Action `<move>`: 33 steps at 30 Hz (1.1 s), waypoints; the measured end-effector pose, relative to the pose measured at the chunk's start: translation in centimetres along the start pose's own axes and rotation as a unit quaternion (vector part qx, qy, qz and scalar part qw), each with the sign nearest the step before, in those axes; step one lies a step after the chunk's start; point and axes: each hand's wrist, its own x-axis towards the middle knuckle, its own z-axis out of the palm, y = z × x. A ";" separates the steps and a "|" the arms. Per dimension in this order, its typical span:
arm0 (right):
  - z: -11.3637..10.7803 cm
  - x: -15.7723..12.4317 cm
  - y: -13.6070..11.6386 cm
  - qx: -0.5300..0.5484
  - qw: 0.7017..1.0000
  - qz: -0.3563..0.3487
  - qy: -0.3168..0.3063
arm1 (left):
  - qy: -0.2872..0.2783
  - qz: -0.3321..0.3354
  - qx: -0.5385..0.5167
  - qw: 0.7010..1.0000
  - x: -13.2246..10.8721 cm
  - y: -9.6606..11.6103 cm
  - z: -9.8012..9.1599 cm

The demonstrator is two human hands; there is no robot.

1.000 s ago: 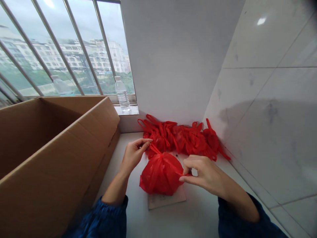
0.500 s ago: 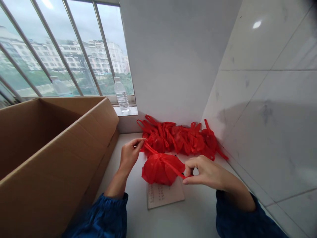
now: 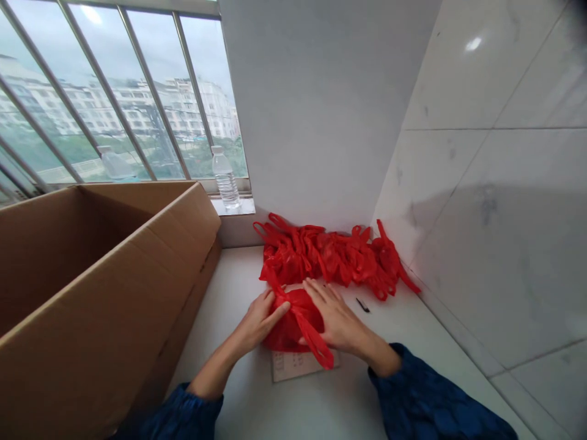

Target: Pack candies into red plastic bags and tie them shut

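A small filled red plastic bag (image 3: 293, 324) sits on a piece of brown card (image 3: 300, 365) on the white counter. My left hand (image 3: 259, 319) presses against the bag's left side with fingers stretched out. Over the bag's top and right side lies my right hand (image 3: 334, 316), flat with its fingers spread. One loose red handle strip trails from under the right hand toward the card's edge; another sticks up at the bag's back left. Behind it lies a row of several tied red bags (image 3: 330, 253) against the wall.
A large open cardboard box (image 3: 105, 269) fills the left side. A water bottle (image 3: 225, 177) stands on the window sill, another behind the box. A small dark item (image 3: 362, 305) lies on the counter. A tiled wall (image 3: 495, 201) borders the right.
Both hands let go of the bag's handle strips, which they had pulled apart, and came together onto the bag, pressing it down flat-handed.
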 end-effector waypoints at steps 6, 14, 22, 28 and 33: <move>4.4 1.3 -0.4 0.063 0.993 -0.001 0.095 | 0.002 0.065 0.092 0.994 0.0 -0.5 2.8; 8.1 0.6 0.1 -0.031 0.992 0.040 0.112 | -0.032 0.091 0.309 0.946 -1.4 -3.3 5.3; 9.5 0.9 0.8 -0.090 0.992 0.050 0.075 | -0.027 0.090 0.314 0.945 -1.3 -3.9 5.8; 9.6 1.1 0.8 -0.107 0.990 0.051 0.082 | -0.027 0.083 0.285 0.955 -1.3 -3.8 5.7; 9.6 1.0 0.6 -0.099 0.990 0.046 0.094 | -0.015 0.071 0.233 0.970 -1.3 -3.4 5.8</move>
